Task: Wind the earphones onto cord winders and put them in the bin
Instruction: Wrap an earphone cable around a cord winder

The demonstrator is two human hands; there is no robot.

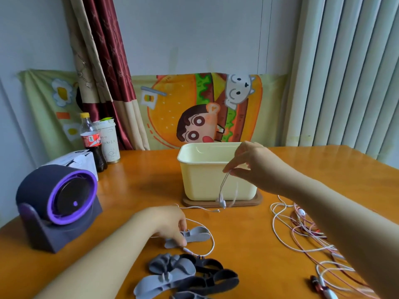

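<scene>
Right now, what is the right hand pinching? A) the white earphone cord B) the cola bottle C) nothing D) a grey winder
A: the right hand pinches the white earphone cord, which hangs in front of the cream bin; the left hand holds the grey winder on the table.

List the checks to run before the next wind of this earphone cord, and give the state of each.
1. Left hand holds the grey cord winder down on the table: ok.
2. Right hand pinches the white earphone cord, lifted: ok.
3. Earbuds hang free in front of the bin: ok.
4. Cord already seated in the winder's slot: cannot tell.
5. Cord apart from the tangle of other earphones: ok.
6. Bin open on top: ok.
</scene>
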